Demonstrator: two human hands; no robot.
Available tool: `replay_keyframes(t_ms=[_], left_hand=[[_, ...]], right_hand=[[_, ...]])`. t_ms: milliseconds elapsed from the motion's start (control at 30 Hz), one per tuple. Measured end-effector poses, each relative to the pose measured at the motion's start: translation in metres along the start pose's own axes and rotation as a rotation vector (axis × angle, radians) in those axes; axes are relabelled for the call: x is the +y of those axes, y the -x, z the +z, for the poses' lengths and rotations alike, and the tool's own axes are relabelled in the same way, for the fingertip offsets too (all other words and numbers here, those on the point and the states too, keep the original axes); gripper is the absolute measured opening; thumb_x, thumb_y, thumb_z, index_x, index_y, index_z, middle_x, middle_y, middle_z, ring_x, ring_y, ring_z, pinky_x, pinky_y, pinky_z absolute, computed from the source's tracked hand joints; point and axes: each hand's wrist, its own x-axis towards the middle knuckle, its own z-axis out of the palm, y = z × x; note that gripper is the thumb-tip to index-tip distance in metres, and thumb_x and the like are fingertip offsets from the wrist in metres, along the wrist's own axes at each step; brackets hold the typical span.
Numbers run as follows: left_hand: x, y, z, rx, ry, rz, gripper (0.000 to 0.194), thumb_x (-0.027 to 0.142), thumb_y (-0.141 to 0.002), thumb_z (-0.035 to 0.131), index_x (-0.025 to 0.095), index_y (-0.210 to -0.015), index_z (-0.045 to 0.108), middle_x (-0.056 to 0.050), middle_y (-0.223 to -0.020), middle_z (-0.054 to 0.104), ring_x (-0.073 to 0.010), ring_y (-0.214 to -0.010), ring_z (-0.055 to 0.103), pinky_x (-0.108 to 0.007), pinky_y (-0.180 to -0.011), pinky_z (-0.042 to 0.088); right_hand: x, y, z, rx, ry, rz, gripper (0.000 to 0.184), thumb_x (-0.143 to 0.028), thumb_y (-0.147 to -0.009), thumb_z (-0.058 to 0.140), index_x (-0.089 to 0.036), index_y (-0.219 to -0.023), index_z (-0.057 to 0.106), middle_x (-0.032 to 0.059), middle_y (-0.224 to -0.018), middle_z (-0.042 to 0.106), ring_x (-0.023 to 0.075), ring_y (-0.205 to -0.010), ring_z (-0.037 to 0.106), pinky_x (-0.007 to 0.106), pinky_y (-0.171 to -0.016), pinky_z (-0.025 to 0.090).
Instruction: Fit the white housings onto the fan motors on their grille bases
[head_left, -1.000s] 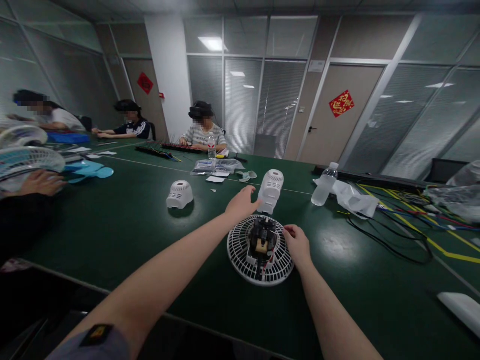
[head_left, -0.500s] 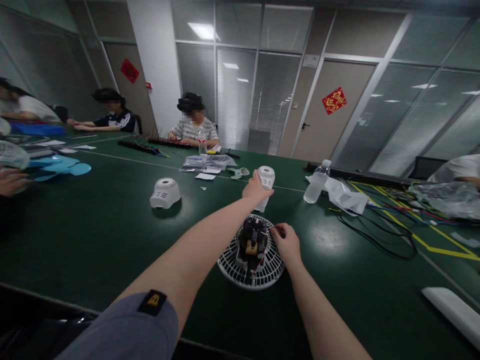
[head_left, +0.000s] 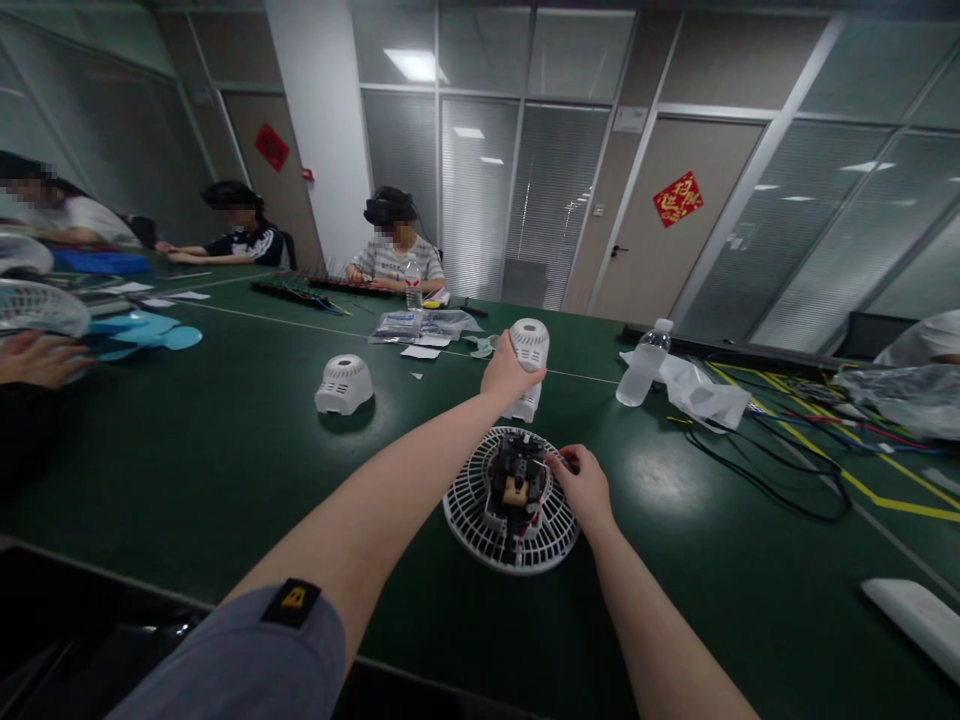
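Observation:
My left hand [head_left: 510, 368] reaches forward, closed around a white vented fan motor cover [head_left: 530, 340] held above the table. Just below that hand, another white plastic part [head_left: 527, 403] shows, partly hidden by it. In front of me a round white fan grille [head_left: 466, 518] lies on the table, bearing an exposed black motor assembly [head_left: 517, 470] with red wires. My right hand [head_left: 585, 488] is at the grille's right side, its fingers bent and closed on the rim; the fingertips are partly hidden. A similar white motor cover [head_left: 344, 385] stands to the left.
Across the green table [head_left: 225, 450] are a plastic bag [head_left: 427, 325], a water bottle [head_left: 643, 363], white wrapping [head_left: 705, 395] and black cables [head_left: 780, 480]. Blue fan blades [head_left: 150, 332] lie left, near another person's hand [head_left: 41, 358]. Several people sit around the table.
My left hand has raised the motor cover slightly. My right hand stays at the grille's right side. The whole view has shifted a little.

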Motion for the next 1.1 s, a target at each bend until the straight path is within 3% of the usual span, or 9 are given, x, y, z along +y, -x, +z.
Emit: replay_keyframes(t_ms=[467,600,700,800,933,1100], left_hand=[[-0.004,-0.003,0.013,-0.055,0.111,0.015,0.108,0.036,-0.072,0.083,0.015,-0.155,0.018,-0.026,-0.154,0.039,-0.038,-0.14,0.045,-0.05,-0.114,0.038],[0.003,-0.003,0.005,0.033,0.212,0.058,0.108,0.035,-0.071,0.085,0.019,-0.155,0.019,-0.023,-0.156,0.037,-0.0379,-0.142,0.042,-0.054,-0.115,0.038],[0.01,0.006,-0.013,0.141,0.345,0.096,0.107,0.036,-0.071,0.087,0.023,-0.154,0.021,-0.019,-0.153,0.043,-0.0347,-0.14,0.045,-0.052,-0.115,0.039],[0.015,0.036,-0.037,0.19,0.459,0.1,0.105,0.038,-0.07,0.087,0.027,-0.153,0.022,-0.016,-0.143,0.052,-0.0324,-0.132,0.054,-0.051,-0.111,0.044],[0.011,0.112,-0.064,0.215,0.53,0.082,0.107,0.035,-0.064,0.089,0.031,-0.15,0.025,-0.013,-0.143,0.05,-0.031,-0.127,0.057,-0.049,-0.107,0.048],[-0.003,0.201,-0.073,0.119,0.5,-0.008,0.111,0.031,-0.061,0.089,0.033,-0.149,0.023,-0.012,-0.149,0.044,-0.034,-0.133,0.053,-0.053,-0.109,0.047]], right_hand=[[-0.002,0.0,-0.001,-0.017,0.007,0.013,0.037,-0.059,-0.084,0.059,-0.023,-0.091,0.065,0.0077,-0.097,0.071,0.028,-0.09,0.067,0.039,-0.078,0.051],[0.0,0.001,0.0,-0.008,0.006,0.013,0.037,-0.059,-0.083,0.06,-0.023,-0.091,0.066,0.0072,-0.096,0.071,0.0271,-0.088,0.067,0.038,-0.077,0.05],[0.001,0.0,0.001,0.004,0.0,-0.003,0.038,-0.06,-0.083,0.06,-0.023,-0.09,0.066,0.0065,-0.094,0.07,0.0263,-0.086,0.067,0.037,-0.077,0.05],[0.0,0.0,0.001,0.007,0.004,-0.012,0.038,-0.06,-0.083,0.059,-0.023,-0.089,0.065,0.0067,-0.092,0.07,0.0263,-0.086,0.066,0.037,-0.075,0.049],[-0.004,0.001,-0.001,0.005,0.005,-0.011,0.038,-0.059,-0.082,0.059,-0.022,-0.089,0.065,0.0068,-0.092,0.069,0.0264,-0.085,0.065,0.037,-0.075,0.049],[-0.005,0.0,-0.002,0.006,-0.011,-0.02,0.036,-0.058,-0.08,0.059,-0.023,-0.086,0.064,0.0066,-0.088,0.069,0.0264,-0.084,0.065,0.038,-0.076,0.049]])
